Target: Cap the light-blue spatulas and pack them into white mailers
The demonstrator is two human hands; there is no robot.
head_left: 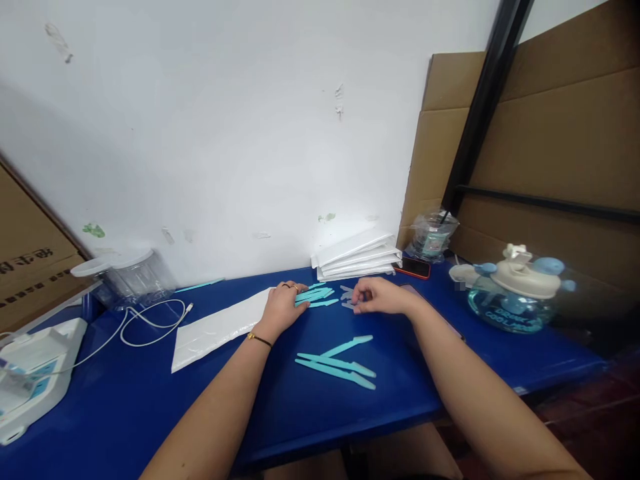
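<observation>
My left hand (286, 308) lies with its fingers stretched over the near end of a pile of teal eyebrow razors (320, 294). Its wrist crosses a flat white plastic mailer bag (220, 328). To the right of the pile, my right hand (377, 295) has its fingers curled together beside several small clear blade covers (347, 293). Whatever is between those fingertips is too small to make out. Three more teal razors (336, 365) lie fanned on the blue table (320, 413), nearer to me, with their blade ends pointing right.
White mailer bags (357, 257) are stacked against the wall. Right of them are a phone with a red edge (413, 268), a bagged cup (434, 239) and a large water bottle (515, 300). At left stand a power strip (45, 373), a white cable (150, 325) and clear tubs (137, 273).
</observation>
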